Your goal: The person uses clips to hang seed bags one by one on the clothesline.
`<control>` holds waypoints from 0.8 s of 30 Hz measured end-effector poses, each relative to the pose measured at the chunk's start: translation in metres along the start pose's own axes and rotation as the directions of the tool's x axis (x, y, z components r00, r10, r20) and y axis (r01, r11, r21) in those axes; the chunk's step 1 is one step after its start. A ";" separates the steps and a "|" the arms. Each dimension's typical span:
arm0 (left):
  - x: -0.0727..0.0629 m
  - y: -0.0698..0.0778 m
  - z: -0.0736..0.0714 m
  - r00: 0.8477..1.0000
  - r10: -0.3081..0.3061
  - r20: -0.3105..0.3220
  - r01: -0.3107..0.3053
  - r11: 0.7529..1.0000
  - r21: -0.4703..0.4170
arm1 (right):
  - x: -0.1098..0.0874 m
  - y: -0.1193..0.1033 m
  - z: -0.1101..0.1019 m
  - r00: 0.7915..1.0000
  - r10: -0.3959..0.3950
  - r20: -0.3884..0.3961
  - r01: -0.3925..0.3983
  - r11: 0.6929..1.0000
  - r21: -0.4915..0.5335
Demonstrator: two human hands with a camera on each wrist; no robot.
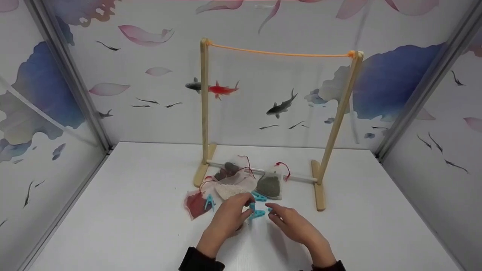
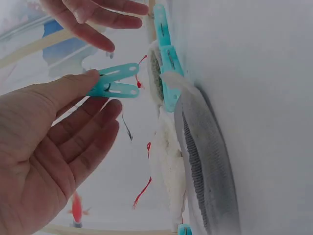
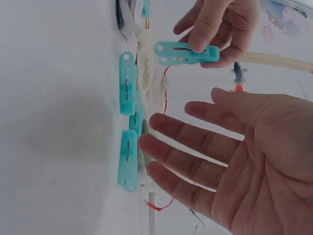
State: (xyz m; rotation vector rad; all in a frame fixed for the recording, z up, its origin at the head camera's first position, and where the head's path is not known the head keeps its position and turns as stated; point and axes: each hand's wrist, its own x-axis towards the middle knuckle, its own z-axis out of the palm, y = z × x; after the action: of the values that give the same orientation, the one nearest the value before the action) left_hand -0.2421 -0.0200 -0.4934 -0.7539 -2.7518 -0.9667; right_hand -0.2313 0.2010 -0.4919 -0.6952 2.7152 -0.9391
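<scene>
My left hand (image 1: 228,213) pinches a light-blue clothespin (image 2: 115,81) between thumb and fingers, raised above the table. My right hand (image 1: 295,226) is beside it with fingers spread, holding nothing. Below the hands lie more blue clothespins: one (image 3: 127,83) nearer the left hand, another (image 3: 128,161) under the right fingertips, and a third (image 1: 259,196) by the green-filled mesh bag (image 1: 269,185). Under my left hand is a pale mesh bag with dark ribbed contents (image 2: 205,152), mostly hidden in the head view.
A red-filled bag (image 1: 196,204) with a clothespin (image 1: 209,202) on it lies left. Behind are a white-filled bag (image 1: 229,189) and one holding dark lumps (image 1: 228,171). A wooden stand (image 1: 205,105) carries an orange cord (image 1: 278,54). Patterned walls (image 1: 150,113) surround the white table (image 1: 124,210).
</scene>
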 end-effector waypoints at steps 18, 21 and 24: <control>0.002 0.002 -0.013 0.992 -0.126 -0.002 0.090 0.714 -0.695 | 0.007 -0.011 0.006 0.947 0.026 -0.320 0.103 0.918 0.382; 0.003 0.003 -0.012 0.993 -0.117 0.029 0.101 0.680 -0.726 | 0.005 -0.013 0.006 0.934 0.034 -0.355 0.119 0.909 0.399; 0.004 0.005 -0.012 0.991 -0.116 0.065 0.125 0.640 -0.758 | 0.005 -0.015 0.008 0.920 -0.014 -0.391 0.161 0.924 0.347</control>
State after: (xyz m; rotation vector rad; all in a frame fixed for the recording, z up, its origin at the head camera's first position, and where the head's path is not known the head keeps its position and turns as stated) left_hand -0.2438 -0.0224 -0.4804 -0.6399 -2.3340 -2.2232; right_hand -0.2272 0.1843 -0.4895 -0.6126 2.6990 -1.7209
